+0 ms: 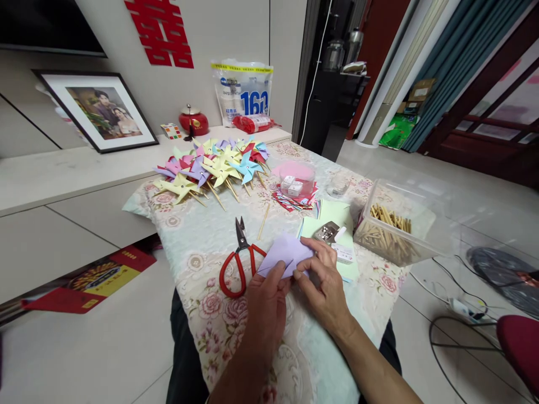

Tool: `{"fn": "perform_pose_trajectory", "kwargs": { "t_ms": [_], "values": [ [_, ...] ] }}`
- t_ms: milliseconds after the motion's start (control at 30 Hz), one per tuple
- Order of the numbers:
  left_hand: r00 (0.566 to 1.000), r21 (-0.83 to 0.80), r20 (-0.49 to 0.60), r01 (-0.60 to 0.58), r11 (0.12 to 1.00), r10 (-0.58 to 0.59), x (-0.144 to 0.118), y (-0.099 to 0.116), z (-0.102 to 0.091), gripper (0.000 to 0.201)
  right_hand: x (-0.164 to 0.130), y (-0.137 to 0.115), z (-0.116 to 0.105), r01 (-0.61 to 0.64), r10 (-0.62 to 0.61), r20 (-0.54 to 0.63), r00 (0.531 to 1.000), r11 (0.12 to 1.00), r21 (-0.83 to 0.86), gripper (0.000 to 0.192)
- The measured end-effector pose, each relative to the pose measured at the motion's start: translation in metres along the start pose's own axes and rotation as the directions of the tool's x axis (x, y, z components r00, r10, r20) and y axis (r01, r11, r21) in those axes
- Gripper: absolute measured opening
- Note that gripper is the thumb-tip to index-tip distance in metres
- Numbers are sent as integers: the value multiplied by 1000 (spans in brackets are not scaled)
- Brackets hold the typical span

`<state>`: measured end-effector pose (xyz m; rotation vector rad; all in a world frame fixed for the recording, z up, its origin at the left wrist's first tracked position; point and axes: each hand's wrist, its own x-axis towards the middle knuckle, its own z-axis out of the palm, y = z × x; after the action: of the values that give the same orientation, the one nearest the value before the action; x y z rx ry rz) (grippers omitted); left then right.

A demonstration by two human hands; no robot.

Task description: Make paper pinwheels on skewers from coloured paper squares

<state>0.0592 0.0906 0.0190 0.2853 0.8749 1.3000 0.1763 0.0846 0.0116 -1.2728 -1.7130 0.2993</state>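
1. Floral-patterned cloth covers the long table (197, 252) where the person sits.
2. Pastel paper pinwheels on wooden sticks (214, 165) lie heaped at the far end.
3. A clear plastic box of wooden sticks (389, 230) stands on the right edge.
4. Red-handled scissors (239, 261) lie shut, just left of the hands.
5. A folded lilac paper sheet (284, 253) rests on the cloth near the person.
6. The left hand (266, 306) pinches its near edge.
7. The right hand (324, 280) presses fingertips on its right side.
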Motion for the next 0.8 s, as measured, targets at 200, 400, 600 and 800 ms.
{"fn": "perform_pose_trajectory", "kwargs": {
  "t_ms": [200,400,600,800],
  "values": [
    [1000,-36,-13,-5,999,5,-2,2,4,26,-1,1,0,-43,43,17,999,999,21,12],
    [999,3,-28,-27,1000,27,-3,-1,6,26,0,1,1,-69,69,4,998,997,38,13],
    [996,49,0,-86,995,86,-2,-7,8,25,-1,2,2,-77,76,7,997,997,31,13],
    [994,105,-34,-101,989,105,2,-13,0,14,-1,2,4,-88,88,13,996,995,42,12]
  ]
}}
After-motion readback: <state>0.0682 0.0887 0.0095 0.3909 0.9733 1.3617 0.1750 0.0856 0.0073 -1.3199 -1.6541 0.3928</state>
